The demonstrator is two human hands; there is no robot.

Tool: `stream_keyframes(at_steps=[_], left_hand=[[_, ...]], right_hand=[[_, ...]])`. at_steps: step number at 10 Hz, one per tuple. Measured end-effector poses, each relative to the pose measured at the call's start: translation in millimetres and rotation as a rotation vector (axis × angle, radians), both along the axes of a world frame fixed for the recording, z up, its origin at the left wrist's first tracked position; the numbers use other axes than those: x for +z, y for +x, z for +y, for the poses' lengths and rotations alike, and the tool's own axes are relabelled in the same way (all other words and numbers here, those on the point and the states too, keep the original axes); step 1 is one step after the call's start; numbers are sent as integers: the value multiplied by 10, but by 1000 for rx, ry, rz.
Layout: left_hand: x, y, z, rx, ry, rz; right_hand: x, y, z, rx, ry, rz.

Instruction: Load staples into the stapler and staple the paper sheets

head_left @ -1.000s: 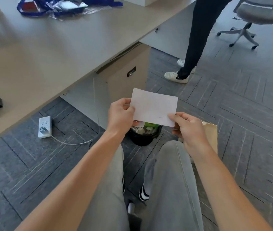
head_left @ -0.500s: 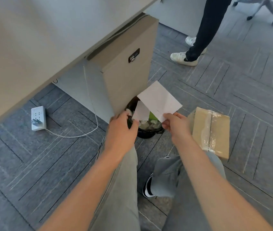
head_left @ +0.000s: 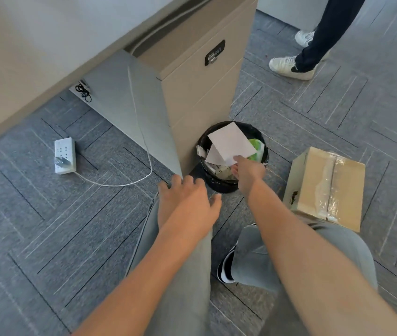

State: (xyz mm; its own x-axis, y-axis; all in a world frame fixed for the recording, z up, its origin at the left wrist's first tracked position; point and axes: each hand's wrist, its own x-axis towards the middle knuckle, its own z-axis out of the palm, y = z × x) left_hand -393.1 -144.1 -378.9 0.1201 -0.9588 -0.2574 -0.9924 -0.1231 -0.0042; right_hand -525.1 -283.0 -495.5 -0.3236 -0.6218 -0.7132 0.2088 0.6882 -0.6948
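My right hand (head_left: 247,172) pinches a corner of white paper sheets (head_left: 230,144) and holds them over a black waste bin (head_left: 219,183) on the floor. The bin has a black liner and holds crumpled paper and a green wrapper. My left hand (head_left: 184,202) hovers above my left knee with fingers spread and nothing in it. No stapler is in view.
A beige drawer cabinet (head_left: 199,83) stands under the desk (head_left: 35,57), right behind the bin. A taped cardboard box (head_left: 326,187) lies to the right. A white power strip (head_left: 64,155) with its cord lies at the left. Another person's legs and white shoes (head_left: 289,67) are at top right.
My left hand has let go of the sheets and drawn back over my knee. My right hand has lowered the sheets to the bin. My view has tilted down to the floor.
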Motion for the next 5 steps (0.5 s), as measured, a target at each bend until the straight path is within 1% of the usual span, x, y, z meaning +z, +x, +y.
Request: stream_keyframes(at_steps=[1,2,3,4,5], left_hand=[[-12,7,-27,4,-3,2],[-30,13,-22,4,-9,9],[-13,21,-23,13,-22,20],[5,24,1,14,-23,30],[31,15,22,18,-43,47]], right_hand=[[-53,50,3,164,28,-20],[15,67,78,115,31,-75],[335,17,194,111,-21,-122],[807,-95,368,151,-145,-116],[1450,-225,554,202,-330,-85]])
